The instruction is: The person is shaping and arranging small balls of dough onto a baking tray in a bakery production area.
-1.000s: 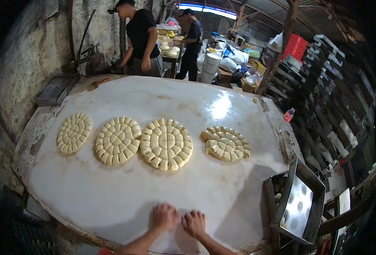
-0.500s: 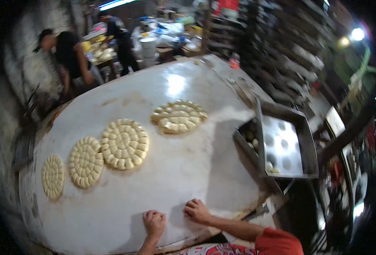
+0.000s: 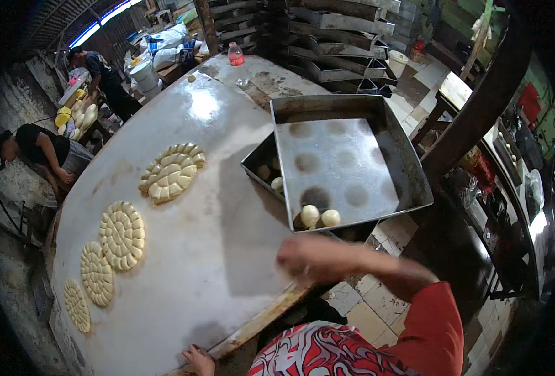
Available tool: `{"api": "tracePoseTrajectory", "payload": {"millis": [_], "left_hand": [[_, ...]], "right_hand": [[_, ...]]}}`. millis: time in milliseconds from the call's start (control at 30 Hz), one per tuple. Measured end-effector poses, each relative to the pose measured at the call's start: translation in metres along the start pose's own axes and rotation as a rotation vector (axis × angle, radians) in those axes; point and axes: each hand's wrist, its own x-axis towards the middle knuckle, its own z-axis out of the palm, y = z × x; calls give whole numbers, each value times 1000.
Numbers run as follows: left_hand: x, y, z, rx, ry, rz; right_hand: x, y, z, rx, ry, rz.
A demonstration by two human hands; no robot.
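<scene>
My left hand [image 3: 200,360] rests at the table's front edge, low in the picture, its fingers laid on the surface with nothing seen in them. My right hand [image 3: 310,258] is raised just in front of the metal tray's near corner. Motion smears its fingers, so I cannot tell whether it holds anything. Two pale dough balls [image 3: 320,217] sit side by side in the near corner of the upper tray [image 3: 327,168]. That tray lies tilted across a lower tray [image 3: 260,164], where a few more balls show partly hidden.
Several scored, flat dough rounds lie along the left of the pale table [image 3: 183,269]; the farthest, a dough piece [image 3: 171,173], has an uneven outline. A red-labelled bottle [image 3: 235,55] stands at the far end. Stacked metal trays [image 3: 334,47] rise behind. Two people work at far left.
My view has turned right, toward the trays. My right hand has lifted off the table and moved up beside the tray; my left hand is now at the table's edge.
</scene>
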Motion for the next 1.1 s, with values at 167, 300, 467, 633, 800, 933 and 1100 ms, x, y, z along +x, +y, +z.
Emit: {"api": "tracePoseTrajectory", "payload": {"millis": [167,300,467,633,800,933,1100], "left_hand": [[24,217,-105,-788,-751,82],[70,415,-160,-666,-426,1109],[125,508,-87,-27,-370,1242],[132,479,-96,204,-460,1137],[186,307,-156,-1123,-210,847],[217,65,-58,-525,119,256],[119,-88,-10,-75,119,201]], "right_hand": [[-37,120,-69,-245,286,421],[-54,169,-45,-352,176,494],[-76,81,-36,-272,760,473],[-57,-16,35,-4,903,336],[47,7,175,314,675,334],[167,67,198,-350,495,508],[328,187,95,-377,937,930]]}}
